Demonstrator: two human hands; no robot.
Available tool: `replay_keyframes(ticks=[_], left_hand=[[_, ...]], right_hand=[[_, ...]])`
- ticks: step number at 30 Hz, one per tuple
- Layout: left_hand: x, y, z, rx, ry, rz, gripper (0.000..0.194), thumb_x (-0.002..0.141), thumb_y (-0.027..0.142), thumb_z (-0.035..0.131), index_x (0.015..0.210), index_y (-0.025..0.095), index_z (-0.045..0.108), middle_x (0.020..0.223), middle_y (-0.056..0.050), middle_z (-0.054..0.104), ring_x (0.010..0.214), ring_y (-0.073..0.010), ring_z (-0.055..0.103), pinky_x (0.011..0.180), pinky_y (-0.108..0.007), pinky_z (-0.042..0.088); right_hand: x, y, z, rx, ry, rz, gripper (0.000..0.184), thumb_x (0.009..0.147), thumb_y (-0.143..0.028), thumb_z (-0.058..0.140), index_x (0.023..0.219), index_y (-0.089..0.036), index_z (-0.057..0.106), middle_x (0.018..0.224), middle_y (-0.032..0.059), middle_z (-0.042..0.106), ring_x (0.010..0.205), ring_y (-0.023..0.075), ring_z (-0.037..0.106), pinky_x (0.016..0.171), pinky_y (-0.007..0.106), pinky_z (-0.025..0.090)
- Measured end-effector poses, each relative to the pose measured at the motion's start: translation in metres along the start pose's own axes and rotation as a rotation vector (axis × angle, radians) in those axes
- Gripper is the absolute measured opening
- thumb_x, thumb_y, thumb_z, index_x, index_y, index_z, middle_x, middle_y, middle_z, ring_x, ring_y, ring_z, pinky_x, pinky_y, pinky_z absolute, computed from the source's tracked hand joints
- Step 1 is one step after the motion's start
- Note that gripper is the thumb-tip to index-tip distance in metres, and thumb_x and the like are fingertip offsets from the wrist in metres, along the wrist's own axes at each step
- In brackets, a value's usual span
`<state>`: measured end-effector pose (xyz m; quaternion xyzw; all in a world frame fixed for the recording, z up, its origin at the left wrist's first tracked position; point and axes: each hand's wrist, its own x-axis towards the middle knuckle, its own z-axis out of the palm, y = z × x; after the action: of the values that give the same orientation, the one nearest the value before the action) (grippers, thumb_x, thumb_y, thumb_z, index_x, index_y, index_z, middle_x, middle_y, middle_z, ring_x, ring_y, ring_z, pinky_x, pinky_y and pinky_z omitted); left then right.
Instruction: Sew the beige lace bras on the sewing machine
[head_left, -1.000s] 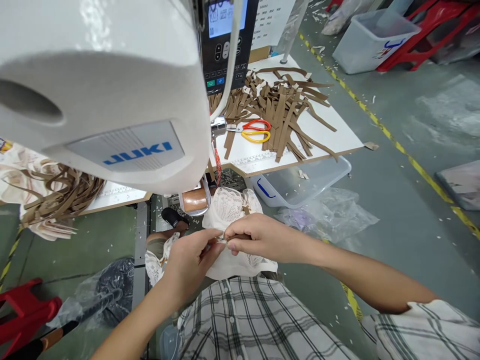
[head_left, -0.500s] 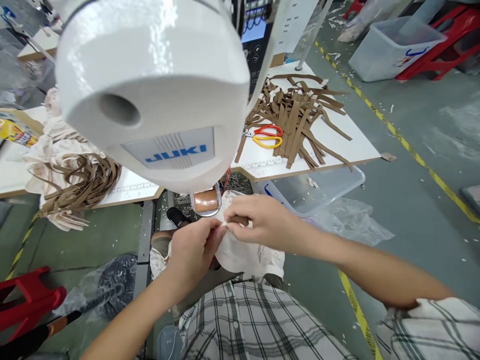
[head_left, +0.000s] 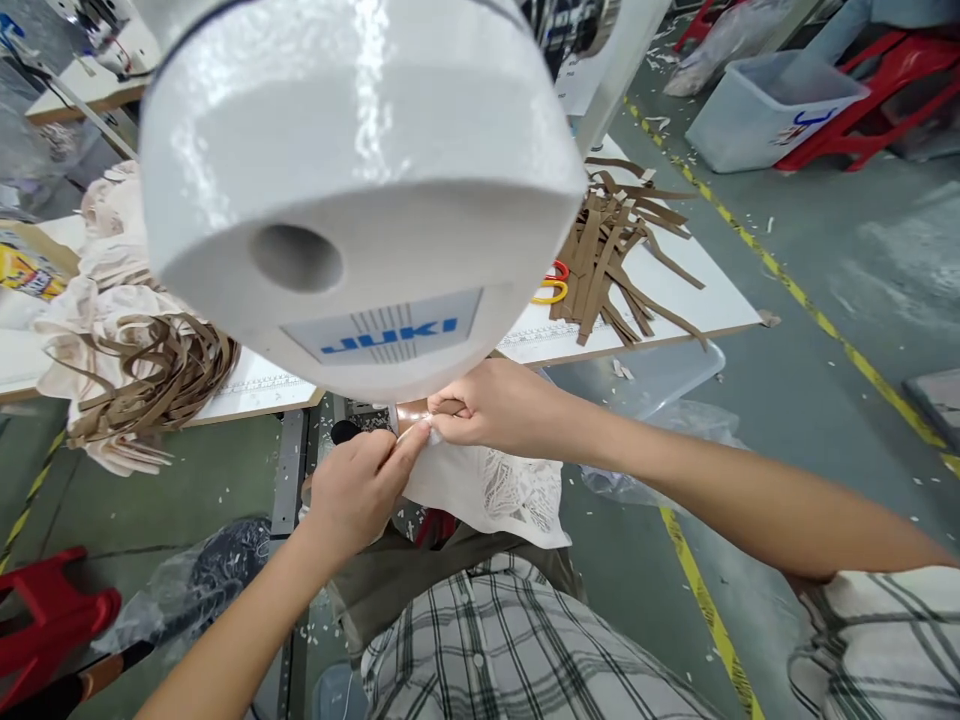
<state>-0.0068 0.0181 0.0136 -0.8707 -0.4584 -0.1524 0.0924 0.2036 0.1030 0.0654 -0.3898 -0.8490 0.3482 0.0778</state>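
White fabric with a lace panel [head_left: 480,490] hangs down over my lap. Its upper edge is pinched between the fingertips of my left hand [head_left: 360,485]. My right hand [head_left: 491,408] is closed on the same edge just to the right, so the two hands almost meet. They work right under the head of a white JUKI sewing machine [head_left: 360,220], beside a small copper-coloured surface [head_left: 409,412] partly covered by my right hand. The machine's needle area is hidden behind its head.
Brown straps [head_left: 600,260] lie heaped on the right table [head_left: 712,300], beside scissors with red and yellow handles [head_left: 553,290]. Pale garments with brown straps [head_left: 150,370] hang over the left table edge. A clear plastic bin [head_left: 667,375] sits below right; a red stool [head_left: 56,620] stands lower left.
Both hands have moved slightly up and toward the machine, carrying the fabric edge along. More of the lace panel is spread out below. The view has shifted, so the machine head covers more.
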Motion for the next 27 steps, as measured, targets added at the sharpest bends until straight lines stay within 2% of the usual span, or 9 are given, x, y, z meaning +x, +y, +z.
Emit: replay_keyframes(ticks=[2, 4, 6, 9, 11, 14, 19, 23, 27], left_hand=[[0.004, 0.008, -0.005, 0.076, -0.035, -0.023, 0.038, 0.093, 0.011, 0.043, 0.124, 0.024, 0.062, 0.061, 0.001, 0.053, 0.052, -0.0134, 0.046, 0.046, -0.029, 0.021], [0.008, 0.016, -0.011, 0.103, -0.059, -0.063, 0.035, 0.094, 0.013, 0.043, 0.123, 0.021, 0.061, 0.059, 0.001, 0.050, 0.051, -0.0143, 0.045, 0.045, -0.031, 0.018], [0.010, 0.020, -0.015, 0.098, -0.064, -0.093, 0.033, 0.094, 0.014, 0.043, 0.121, 0.018, 0.062, 0.059, 0.001, 0.050, 0.052, -0.0145, 0.046, 0.045, -0.031, 0.017], [0.009, 0.009, -0.014, 0.051, -0.068, -0.034, 0.035, 0.094, 0.013, 0.043, 0.123, 0.018, 0.061, 0.060, 0.002, 0.051, 0.052, -0.0138, 0.046, 0.045, -0.030, 0.021], [0.006, -0.008, -0.010, 0.015, -0.077, 0.112, 0.040, 0.092, 0.009, 0.044, 0.127, 0.019, 0.058, 0.062, 0.002, 0.051, 0.054, -0.0142, 0.047, 0.047, -0.029, 0.024], [0.006, -0.028, -0.004, 0.031, -0.114, 0.262, 0.045, 0.088, 0.008, 0.046, 0.129, 0.024, 0.058, 0.062, 0.002, 0.051, 0.052, -0.0147, 0.044, 0.047, -0.029, 0.021], [0.012, -0.012, -0.011, 0.107, -0.155, 0.173, 0.037, 0.088, 0.011, 0.048, 0.121, 0.020, 0.061, 0.060, 0.002, 0.049, 0.051, -0.0154, 0.045, 0.046, -0.031, 0.017], [0.015, 0.017, -0.019, 0.164, -0.146, 0.043, 0.043, 0.083, 0.005, 0.047, 0.124, 0.012, 0.057, 0.058, 0.003, 0.049, 0.047, -0.0150, 0.046, 0.044, -0.030, 0.019], [0.021, 0.032, -0.021, 0.192, -0.146, -0.057, 0.043, 0.082, 0.008, 0.052, 0.124, 0.007, 0.054, 0.060, 0.003, 0.052, 0.049, -0.0144, 0.051, 0.043, -0.029, 0.026]], right_hand=[[-0.006, 0.004, 0.011, -0.034, 0.129, -0.039, 0.021, 0.086, -0.023, 0.057, 0.066, -0.020, 0.054, 0.065, -0.0015, 0.050, 0.060, 0.0115, 0.042, 0.058, 0.027, 0.031], [-0.014, 0.010, 0.026, -0.095, 0.339, -0.131, 0.013, 0.092, -0.027, 0.055, 0.092, -0.021, 0.067, 0.092, 0.0052, 0.062, 0.085, 0.0181, 0.055, 0.075, 0.032, 0.042], [-0.022, 0.017, 0.043, -0.168, 0.547, -0.211, 0.020, 0.094, -0.028, 0.055, 0.107, -0.025, 0.069, 0.109, 0.0086, 0.061, 0.103, 0.0227, 0.054, 0.090, 0.039, 0.042], [-0.028, 0.022, 0.059, -0.218, 0.719, -0.229, 0.020, 0.092, -0.024, 0.059, 0.106, -0.028, 0.073, 0.100, 0.0068, 0.062, 0.099, 0.0214, 0.056, 0.093, 0.041, 0.043], [-0.028, 0.022, 0.065, -0.185, 0.718, -0.202, 0.020, 0.092, -0.024, 0.058, 0.104, -0.027, 0.074, 0.090, 0.0052, 0.063, 0.090, 0.0191, 0.058, 0.085, 0.036, 0.046], [-0.029, 0.022, 0.076, 0.008, 0.594, -0.125, 0.022, 0.096, -0.025, 0.052, 0.108, -0.026, 0.070, 0.086, 0.0039, 0.065, 0.084, 0.0162, 0.061, 0.073, 0.030, 0.047], [-0.034, 0.027, 0.100, 0.495, 0.573, 0.056, 0.040, 0.095, -0.034, 0.054, 0.133, -0.025, 0.044, 0.113, 0.0077, 0.058, 0.061, 0.0088, 0.055, 0.054, 0.026, 0.049], [-0.032, 0.027, 0.086, 0.330, 0.569, 0.030, 0.033, 0.093, -0.026, 0.053, 0.125, -0.024, 0.057, 0.119, 0.0108, 0.056, 0.090, 0.0184, 0.062, 0.073, 0.033, 0.054], [-0.019, 0.027, 0.056, 0.261, 0.506, 0.011, 0.030, 0.088, -0.021, 0.056, 0.115, -0.022, 0.067, 0.109, 0.0096, 0.061, 0.103, 0.0231, 0.061, 0.074, 0.031, 0.054]])
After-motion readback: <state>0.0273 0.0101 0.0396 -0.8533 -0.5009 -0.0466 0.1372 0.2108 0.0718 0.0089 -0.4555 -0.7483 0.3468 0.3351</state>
